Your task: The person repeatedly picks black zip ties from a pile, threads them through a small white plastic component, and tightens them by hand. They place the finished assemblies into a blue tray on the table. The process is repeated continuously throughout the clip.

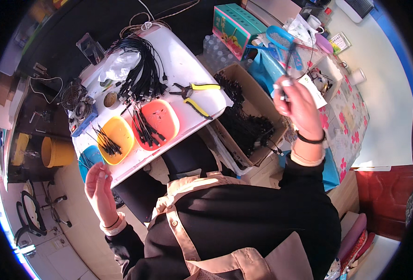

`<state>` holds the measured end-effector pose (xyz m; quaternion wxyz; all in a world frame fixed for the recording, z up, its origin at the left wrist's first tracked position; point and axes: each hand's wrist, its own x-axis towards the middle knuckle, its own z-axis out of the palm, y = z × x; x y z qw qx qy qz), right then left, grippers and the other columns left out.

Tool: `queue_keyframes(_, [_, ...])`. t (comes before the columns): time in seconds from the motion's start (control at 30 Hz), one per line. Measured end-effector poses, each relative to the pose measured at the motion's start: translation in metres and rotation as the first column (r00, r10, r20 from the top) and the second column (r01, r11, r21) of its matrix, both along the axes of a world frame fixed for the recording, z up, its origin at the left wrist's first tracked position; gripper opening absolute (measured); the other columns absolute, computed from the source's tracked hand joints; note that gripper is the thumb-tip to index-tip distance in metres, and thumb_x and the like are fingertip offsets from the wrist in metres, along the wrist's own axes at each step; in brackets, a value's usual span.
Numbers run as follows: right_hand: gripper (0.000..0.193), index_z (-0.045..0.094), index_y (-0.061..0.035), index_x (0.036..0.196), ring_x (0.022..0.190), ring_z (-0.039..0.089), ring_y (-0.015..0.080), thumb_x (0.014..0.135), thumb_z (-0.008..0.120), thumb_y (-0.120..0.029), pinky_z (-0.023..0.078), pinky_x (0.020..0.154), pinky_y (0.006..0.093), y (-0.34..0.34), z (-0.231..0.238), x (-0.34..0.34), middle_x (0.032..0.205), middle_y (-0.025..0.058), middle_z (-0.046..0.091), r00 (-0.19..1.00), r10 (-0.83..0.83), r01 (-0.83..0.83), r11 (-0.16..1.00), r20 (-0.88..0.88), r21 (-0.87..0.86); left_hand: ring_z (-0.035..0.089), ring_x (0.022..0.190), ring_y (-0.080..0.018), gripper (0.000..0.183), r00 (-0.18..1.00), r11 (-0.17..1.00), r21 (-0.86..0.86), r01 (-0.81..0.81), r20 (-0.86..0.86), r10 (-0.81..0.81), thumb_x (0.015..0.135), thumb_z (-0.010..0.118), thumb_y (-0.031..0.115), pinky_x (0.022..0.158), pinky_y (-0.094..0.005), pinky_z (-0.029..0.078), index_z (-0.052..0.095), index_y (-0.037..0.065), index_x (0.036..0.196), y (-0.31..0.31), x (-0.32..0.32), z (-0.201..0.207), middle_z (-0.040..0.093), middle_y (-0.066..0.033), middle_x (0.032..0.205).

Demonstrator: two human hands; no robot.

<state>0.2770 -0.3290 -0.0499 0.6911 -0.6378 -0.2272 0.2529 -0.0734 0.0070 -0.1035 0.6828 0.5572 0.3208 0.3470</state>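
Note:
My right hand (300,106) is raised at the right, above the cardboard box and the floral-covered table. Its fingers are closed on a thin black cable (290,59), blurred by motion. Beside the near left corner of the white table, my left hand (98,190) has its fingertips pinched together; whatever they hold is too small to make out. Close to it stands a blue bowl (86,169). Further right are a yellow bowl (123,127) and a red bowl (168,122), both with short black cables in them. A large bundle of black cables (143,70) lies behind the bowls.
Yellow-handled wire cutters (198,98) lie open on the white table (188,60). A cardboard box (258,161) of black cables stands between the two tables. Blue scoops (281,37), a white tray and mugs sit on the floral table (353,116). A yellow bucket (57,152) is at left.

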Motion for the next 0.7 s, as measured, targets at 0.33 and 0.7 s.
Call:
queue_keyframes(0.33, [0.036,0.065,-0.0014,0.085,0.071,0.067,0.0303,0.098,0.043,-0.027,0.051,0.057,0.0411,0.1,-0.298,0.129,0.073,0.0194,0.065,0.818,0.295,0.181,0.684,0.494,-0.707,0.052,0.074,-0.0059,0.016,0.892,0.938,0.334,-0.088,-0.392,0.223,0.09,0.058,0.003,0.067,-0.0196,0.042,0.065,0.001,0.104,0.019,-0.023,-0.024,0.064,0.0003,0.09])
queue_keyframes(0.7, [0.02,0.062,-0.0005,0.101,0.072,0.06,0.0083,0.097,0.053,-0.018,0.046,0.063,0.0226,0.112,-0.144,0.066,0.081,0.0026,0.066,0.896,-0.189,0.304,0.921,0.402,-0.243,0.061,0.077,-0.0337,0.018,0.371,0.479,0.851,0.215,-0.525,0.766,0.084,0.065,0.015,0.067,-0.0423,0.049,0.057,0.0,0.078,0.115,-0.008,-0.06,0.06,-0.017,0.079])
